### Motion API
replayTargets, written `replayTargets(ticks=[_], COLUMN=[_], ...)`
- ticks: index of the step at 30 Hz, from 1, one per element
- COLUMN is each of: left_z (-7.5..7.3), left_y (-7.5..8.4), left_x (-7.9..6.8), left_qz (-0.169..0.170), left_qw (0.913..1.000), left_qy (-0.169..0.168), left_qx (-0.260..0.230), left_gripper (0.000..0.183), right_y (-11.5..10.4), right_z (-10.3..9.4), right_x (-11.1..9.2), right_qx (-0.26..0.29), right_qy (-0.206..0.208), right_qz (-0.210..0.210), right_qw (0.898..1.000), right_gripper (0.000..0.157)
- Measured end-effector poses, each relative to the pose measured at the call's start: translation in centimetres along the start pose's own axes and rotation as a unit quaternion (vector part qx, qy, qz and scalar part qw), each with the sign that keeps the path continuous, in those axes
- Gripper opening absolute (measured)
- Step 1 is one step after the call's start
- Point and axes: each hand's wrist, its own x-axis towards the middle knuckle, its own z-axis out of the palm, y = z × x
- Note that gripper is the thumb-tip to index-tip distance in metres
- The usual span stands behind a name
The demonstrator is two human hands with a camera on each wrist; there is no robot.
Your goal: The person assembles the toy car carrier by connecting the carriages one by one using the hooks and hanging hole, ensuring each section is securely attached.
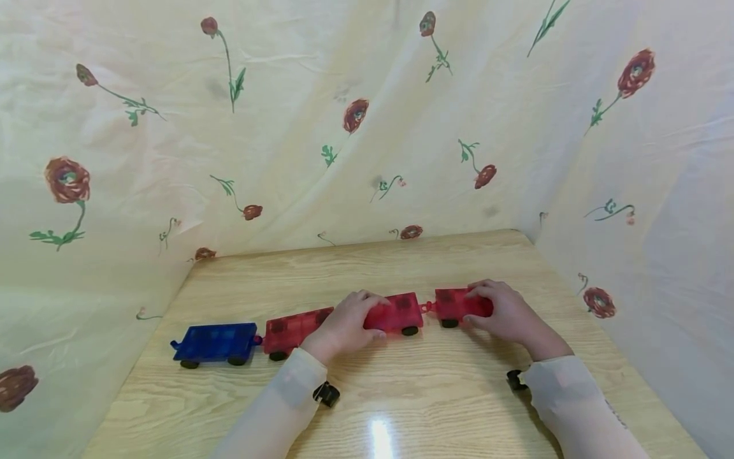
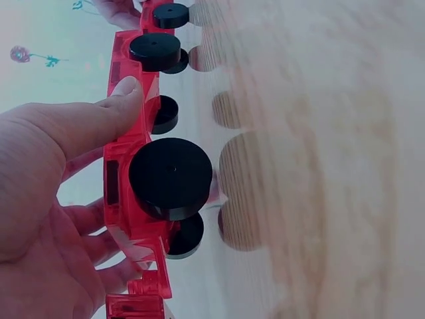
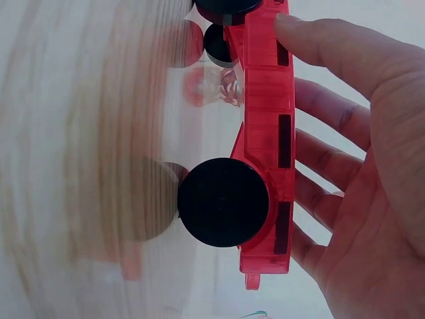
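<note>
Several see-through plastic toy train cars with black wheels stand in a row on the table. My left hand grips the middle red car, thumb on its near side and fingers on the far side. At the right end, my right hand holds another red car in the same way. Their red couplings meet between the two hands. Partly behind my left hand is a third red car, with a blue car at its left. The held car's wheel shows large in the left wrist view.
The wooden table runs back to a hanging cloth printed with red flowers, which also closes off both sides. A small black device is at my left cuff, another at the right.
</note>
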Motion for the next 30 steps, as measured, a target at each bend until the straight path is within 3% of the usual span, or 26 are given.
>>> replayTargets(ticks=[15, 30], left_z=[0.4, 0.4], left_y=[0.2, 0.3], left_x=[1.6, 1.5], left_qz=[-0.002, 0.022], left_qw=[0.9999, 0.9997], left_qy=[0.009, -0.002], left_qx=[0.007, 0.014], left_gripper=[0.061, 0.060], right_y=[0.7, -0.1], right_z=[0.2, 0.6], right_x=[0.5, -0.2], right_qx=[0.009, 0.009], right_qy=[-0.005, -0.004], right_qz=[-0.007, 0.011], right_qw=[1.000, 1.000], right_gripper=[0.041, 0.042])
